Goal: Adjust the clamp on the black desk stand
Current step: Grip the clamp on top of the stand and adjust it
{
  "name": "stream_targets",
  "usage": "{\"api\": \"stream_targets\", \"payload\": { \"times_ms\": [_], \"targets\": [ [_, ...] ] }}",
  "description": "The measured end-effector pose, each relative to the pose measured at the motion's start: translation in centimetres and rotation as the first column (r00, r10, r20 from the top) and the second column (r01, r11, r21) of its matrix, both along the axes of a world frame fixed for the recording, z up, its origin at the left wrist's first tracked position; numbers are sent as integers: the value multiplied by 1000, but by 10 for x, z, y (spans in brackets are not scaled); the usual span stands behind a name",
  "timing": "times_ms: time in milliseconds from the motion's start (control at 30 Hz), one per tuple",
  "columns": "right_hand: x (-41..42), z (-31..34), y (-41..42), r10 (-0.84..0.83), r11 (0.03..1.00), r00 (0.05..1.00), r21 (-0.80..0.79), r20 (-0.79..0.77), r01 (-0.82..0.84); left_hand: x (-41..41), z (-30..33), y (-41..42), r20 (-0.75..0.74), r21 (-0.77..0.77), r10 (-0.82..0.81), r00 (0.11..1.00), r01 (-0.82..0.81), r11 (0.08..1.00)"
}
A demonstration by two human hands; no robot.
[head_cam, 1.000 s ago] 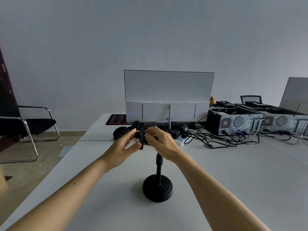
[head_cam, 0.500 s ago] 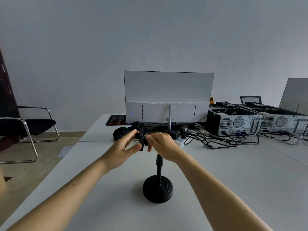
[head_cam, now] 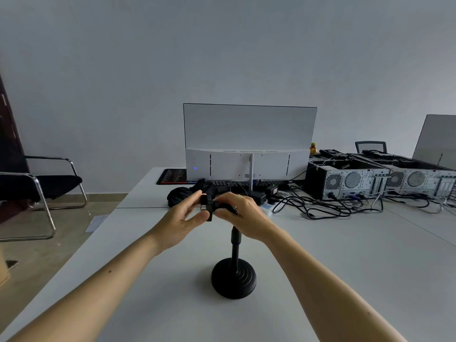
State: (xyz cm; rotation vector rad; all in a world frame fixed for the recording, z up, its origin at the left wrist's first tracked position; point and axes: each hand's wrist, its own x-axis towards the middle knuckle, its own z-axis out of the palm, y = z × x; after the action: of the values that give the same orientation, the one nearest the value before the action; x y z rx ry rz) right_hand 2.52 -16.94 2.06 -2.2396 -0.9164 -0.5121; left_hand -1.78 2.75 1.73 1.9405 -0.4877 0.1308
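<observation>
No brand or label can be read anywhere; the dark mat (head_cam: 172, 176) beyond the left hand carries red markings too small to make out. The black desk stand (head_cam: 234, 277) rises upright from its round base on the white table (head_cam: 370, 267), just below and between both wrists. Its clamp (head_cam: 208, 206) sits at the top of the pole, largely hidden by fingers. The left hand (head_cam: 181, 222) pinches the clamp's left side between thumb and forefinger; the right hand (head_cam: 243, 215) is closed over the clamp's right side, covering whatever part it grips, so the joint with the pole cannot be seen. Beyond the hands stands a white monitor (head_cam: 249, 141), back toward the camera, with a small blue light. Past the right hand lie tangled black cables (head_cam: 320, 208) and two open computer cases (head_cam: 345, 178). Left of the left hand, black chairs (head_cam: 37, 183) stand on a tan floor against a plain grey wall (head_cam: 148, 70).
</observation>
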Motion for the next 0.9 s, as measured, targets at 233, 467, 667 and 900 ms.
{"api": "stream_targets", "payload": {
  "times_ms": [233,467,667,900],
  "targets": [
    [1,2,10,-118,991,988,-81,-104,110,0,0,1,-14,2,-5,1000,5,1000],
    [-3,0,0,11,991,979,132,-202,16,2,0,1,-10,12,-2,1000,2,1000],
    [0,-3,-2,18,1000,1000,0,-18,-18,3,-1,3,-12,18,4,1000,-4,1000],
    [4,-3,5,-71,994,997,-82,-40,68,0,1,2,-15,14,-3,1000,4,1000]
  ]
}}
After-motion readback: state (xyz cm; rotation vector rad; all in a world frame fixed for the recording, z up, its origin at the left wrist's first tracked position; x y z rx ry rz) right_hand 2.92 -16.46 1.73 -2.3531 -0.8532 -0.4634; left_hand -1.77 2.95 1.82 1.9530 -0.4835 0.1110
